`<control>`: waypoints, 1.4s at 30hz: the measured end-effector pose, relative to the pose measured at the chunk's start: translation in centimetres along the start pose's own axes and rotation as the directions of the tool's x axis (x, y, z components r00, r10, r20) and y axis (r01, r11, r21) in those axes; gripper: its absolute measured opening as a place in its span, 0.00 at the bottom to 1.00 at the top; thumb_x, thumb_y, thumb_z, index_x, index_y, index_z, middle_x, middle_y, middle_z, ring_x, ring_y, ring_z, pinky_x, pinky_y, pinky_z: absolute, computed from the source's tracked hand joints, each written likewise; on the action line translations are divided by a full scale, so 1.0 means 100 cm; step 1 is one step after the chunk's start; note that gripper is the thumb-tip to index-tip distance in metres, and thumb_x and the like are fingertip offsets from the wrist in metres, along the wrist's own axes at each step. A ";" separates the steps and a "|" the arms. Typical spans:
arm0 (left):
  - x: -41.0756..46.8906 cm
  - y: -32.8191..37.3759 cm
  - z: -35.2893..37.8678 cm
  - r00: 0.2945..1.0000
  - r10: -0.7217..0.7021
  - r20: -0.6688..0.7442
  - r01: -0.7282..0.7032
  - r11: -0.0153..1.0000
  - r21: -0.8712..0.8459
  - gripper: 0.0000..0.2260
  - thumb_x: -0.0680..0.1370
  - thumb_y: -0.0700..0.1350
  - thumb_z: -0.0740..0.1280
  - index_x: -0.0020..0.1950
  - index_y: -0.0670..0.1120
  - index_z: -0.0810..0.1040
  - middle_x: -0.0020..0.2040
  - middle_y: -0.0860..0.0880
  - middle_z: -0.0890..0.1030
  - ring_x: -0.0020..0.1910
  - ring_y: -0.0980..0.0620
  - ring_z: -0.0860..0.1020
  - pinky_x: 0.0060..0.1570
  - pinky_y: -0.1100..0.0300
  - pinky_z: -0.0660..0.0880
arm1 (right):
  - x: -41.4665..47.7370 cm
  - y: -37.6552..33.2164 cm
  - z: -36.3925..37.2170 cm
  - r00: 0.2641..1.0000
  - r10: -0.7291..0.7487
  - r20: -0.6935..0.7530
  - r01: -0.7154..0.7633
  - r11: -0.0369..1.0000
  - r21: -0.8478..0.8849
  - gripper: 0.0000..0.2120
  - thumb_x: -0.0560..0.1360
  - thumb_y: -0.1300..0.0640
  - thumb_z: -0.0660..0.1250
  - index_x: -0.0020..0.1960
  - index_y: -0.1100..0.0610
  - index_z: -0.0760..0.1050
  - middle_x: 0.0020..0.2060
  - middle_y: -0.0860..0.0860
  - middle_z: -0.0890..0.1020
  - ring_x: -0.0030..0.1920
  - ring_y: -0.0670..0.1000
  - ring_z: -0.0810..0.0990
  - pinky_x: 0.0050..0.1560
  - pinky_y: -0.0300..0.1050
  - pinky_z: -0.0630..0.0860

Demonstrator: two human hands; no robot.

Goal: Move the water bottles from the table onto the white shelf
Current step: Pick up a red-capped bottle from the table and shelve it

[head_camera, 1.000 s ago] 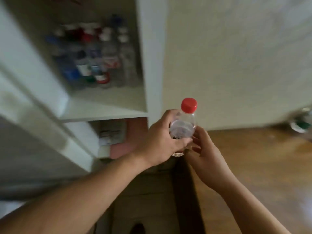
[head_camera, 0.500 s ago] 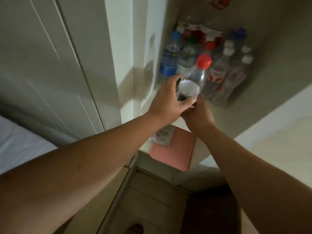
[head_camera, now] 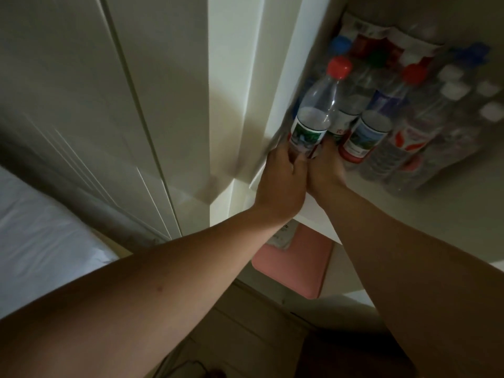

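A clear water bottle (head_camera: 316, 110) with a red cap and a green label stands at the front left corner of the white shelf (head_camera: 441, 203). My left hand (head_camera: 283, 181) grips its base from the left. My right hand (head_camera: 326, 167) holds the same base from the right, fingers partly hidden behind the bottle. Several other water bottles (head_camera: 409, 115) with red, blue, green and white caps crowd the shelf to the right and behind.
The white shelf's upright side panel (head_camera: 283, 77) is just left of the held bottle. Tall white cabinet doors (head_camera: 109, 105) fill the left. A pink item (head_camera: 297, 266) lies on the level below. White bedding (head_camera: 35, 241) is at the lower left.
The view has swung closer to the shelf. Both hands have carried the red-capped bottle forward and down, from in front of the shelf to its front left corner.
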State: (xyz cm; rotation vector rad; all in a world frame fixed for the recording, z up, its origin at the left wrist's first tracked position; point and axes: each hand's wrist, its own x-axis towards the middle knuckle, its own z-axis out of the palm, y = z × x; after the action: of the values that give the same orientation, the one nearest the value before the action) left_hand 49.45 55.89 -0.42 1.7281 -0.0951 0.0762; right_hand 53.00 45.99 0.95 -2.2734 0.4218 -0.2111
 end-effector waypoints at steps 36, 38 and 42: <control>-0.311 0.085 0.302 0.318 0.024 0.948 -0.430 0.895 0.122 0.05 0.85 0.50 0.66 0.56 0.52 0.81 0.50 0.55 0.83 0.51 0.50 0.82 0.54 0.54 0.79 | -0.417 0.310 -0.346 0.640 0.706 -0.303 -0.629 0.708 0.322 0.04 0.82 0.55 0.71 0.54 0.53 0.84 0.46 0.52 0.89 0.48 0.53 0.88 0.56 0.57 0.86; -0.343 0.095 0.349 0.270 0.019 0.963 -0.434 0.895 0.104 0.05 0.85 0.50 0.66 0.57 0.51 0.80 0.50 0.54 0.83 0.51 0.50 0.82 0.53 0.53 0.80 | -0.440 0.346 -0.377 0.596 0.732 -0.331 -0.646 0.682 0.344 0.04 0.82 0.54 0.71 0.53 0.52 0.84 0.46 0.51 0.89 0.48 0.52 0.88 0.56 0.56 0.86; -0.409 0.116 0.448 0.217 0.007 0.976 -0.418 0.904 0.087 0.08 0.84 0.49 0.67 0.63 0.49 0.78 0.52 0.55 0.80 0.54 0.50 0.80 0.57 0.53 0.78 | -0.481 0.433 -0.446 0.514 0.777 -0.362 -0.691 0.626 0.361 0.05 0.83 0.53 0.70 0.55 0.52 0.83 0.46 0.50 0.88 0.48 0.50 0.88 0.56 0.56 0.86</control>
State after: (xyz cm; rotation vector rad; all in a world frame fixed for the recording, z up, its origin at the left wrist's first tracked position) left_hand 7.37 10.64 -0.47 1.8332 -1.3754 -0.8885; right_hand -14.47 5.82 -2.23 -1.6376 1.5522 -0.3593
